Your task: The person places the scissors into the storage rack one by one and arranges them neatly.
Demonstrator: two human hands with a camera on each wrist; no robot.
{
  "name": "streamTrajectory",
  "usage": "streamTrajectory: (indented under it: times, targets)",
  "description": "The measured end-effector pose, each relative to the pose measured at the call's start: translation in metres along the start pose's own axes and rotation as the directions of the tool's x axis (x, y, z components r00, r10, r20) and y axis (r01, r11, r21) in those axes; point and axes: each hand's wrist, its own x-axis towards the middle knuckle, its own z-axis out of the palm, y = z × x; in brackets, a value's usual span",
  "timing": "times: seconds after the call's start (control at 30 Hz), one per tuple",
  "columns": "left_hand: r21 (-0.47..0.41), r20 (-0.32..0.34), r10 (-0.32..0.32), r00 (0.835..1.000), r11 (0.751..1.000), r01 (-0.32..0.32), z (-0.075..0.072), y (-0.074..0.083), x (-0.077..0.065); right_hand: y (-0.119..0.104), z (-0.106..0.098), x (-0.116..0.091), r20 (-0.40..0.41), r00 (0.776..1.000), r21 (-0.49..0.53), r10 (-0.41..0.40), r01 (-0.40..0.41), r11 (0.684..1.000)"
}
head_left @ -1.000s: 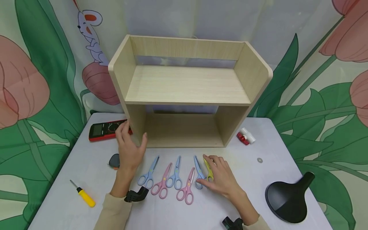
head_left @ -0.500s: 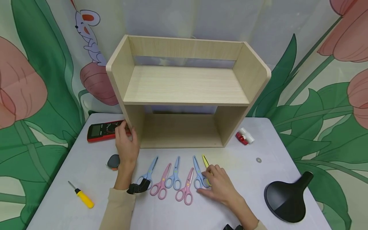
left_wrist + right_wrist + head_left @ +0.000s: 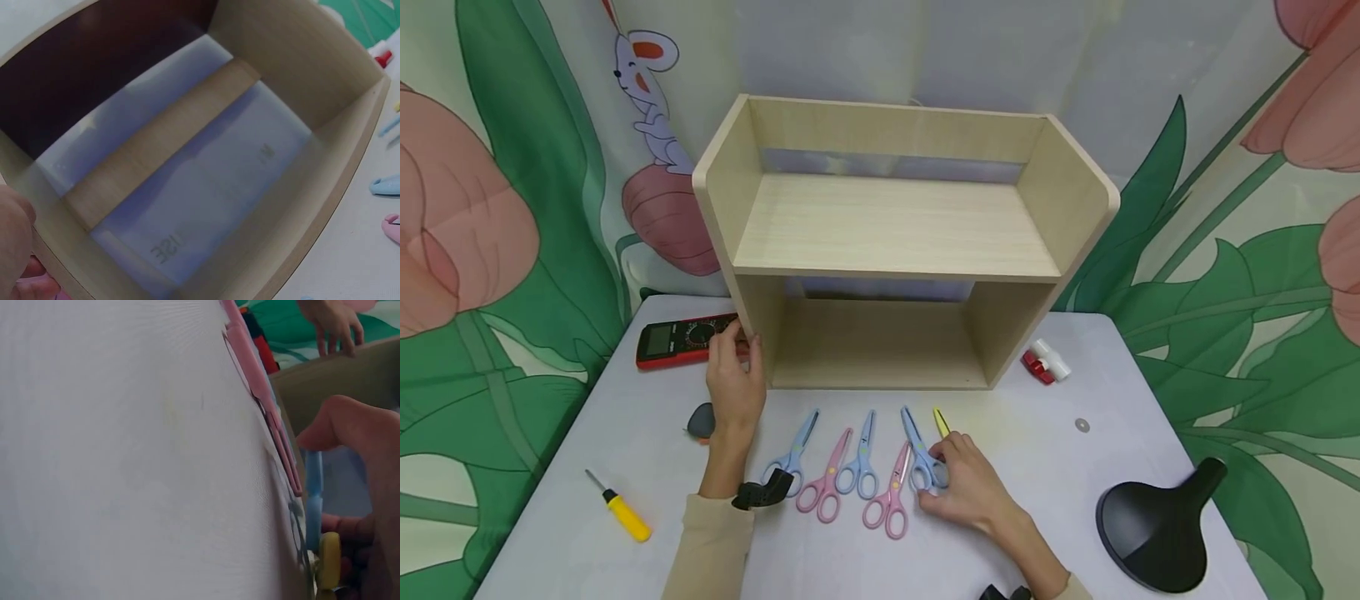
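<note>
My right hand (image 3: 973,492) pinches the handle end of a pair of blue scissors (image 3: 912,429) between thumb and fingers. In the right wrist view, its blue handle (image 3: 314,500) stands up on edge beside the yellow handle (image 3: 329,559). Yellow scissors (image 3: 941,421) lie partly hidden under that hand. To their left are pink scissors (image 3: 891,500), blue scissors (image 3: 865,450), more pink scissors (image 3: 831,475) and more blue scissors (image 3: 793,454). My left hand (image 3: 733,387) rests against the wooden shelf's (image 3: 887,221) left panel, fingers over the end of a red-black multimeter (image 3: 677,340).
A yellow screwdriver (image 3: 627,515) and a small dark grey object (image 3: 702,421) lie at left. Right of the shelf are a red-and-white item (image 3: 1047,362), a small grey disc (image 3: 1082,425) and a black, wide-based object (image 3: 1153,533). The white table (image 3: 835,567) ends near the printed curtain.
My right hand has lowered from above the yellow scissors and now pinches the blue pair, whose handles have shifted slightly right. My left thumb has drawn in against the shelf panel.
</note>
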Motion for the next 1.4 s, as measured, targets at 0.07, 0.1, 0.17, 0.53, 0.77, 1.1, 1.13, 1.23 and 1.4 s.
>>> streamTrajectory:
  times: [0.07,0.1,0.17,0.53,0.77,1.1,1.13,1.23,1.4]
  targets:
    - [-0.006,0.003,0.0,1.0,1.0,0.0,0.001,0.0,-0.001,0.0,0.0,0.0,-0.006,1.0,0.063,0.024,-0.023,0.998]
    - [-0.009,0.002,-0.001,1.0,1.0,0.001,0.001,-0.001,-0.001,-0.001,-0.001,0.0,-0.01,0.999,0.091,0.031,-0.029,0.995]
    - [-0.009,0.001,-0.002,1.0,1.0,0.002,0.001,0.0,-0.001,-0.002,-0.002,0.001,-0.021,0.999,0.137,0.034,-0.031,0.99]
    - [-0.002,-0.017,0.02,1.0,1.0,-0.02,-0.001,-0.001,0.001,-0.048,-0.053,0.035,-0.235,0.915,0.105,-0.328,0.359,0.927]
    - [0.011,-0.015,0.023,1.0,1.0,-0.022,-0.001,-0.001,0.001,-0.104,-0.11,0.082,-0.377,0.767,-0.002,-0.52,0.56,0.828]
    - [0.022,-0.013,0.045,0.999,0.999,-0.045,0.0,-0.004,0.0,-0.164,-0.143,0.165,-0.462,0.776,-0.09,-0.429,0.44,0.893]
    - [0.024,-0.014,0.047,0.999,0.999,-0.047,0.0,-0.004,0.0,-0.168,-0.143,0.172,-0.452,0.795,-0.09,-0.405,0.412,0.907]
    - [0.026,-0.009,0.045,0.999,0.999,-0.045,0.0,-0.004,-0.001,-0.181,-0.144,0.191,-0.402,0.857,-0.069,-0.322,0.323,0.944]
    - [0.025,0.001,0.047,0.999,0.999,-0.047,0.0,-0.004,-0.002,-0.199,-0.147,0.211,-0.3,0.933,-0.029,-0.197,0.198,0.98]
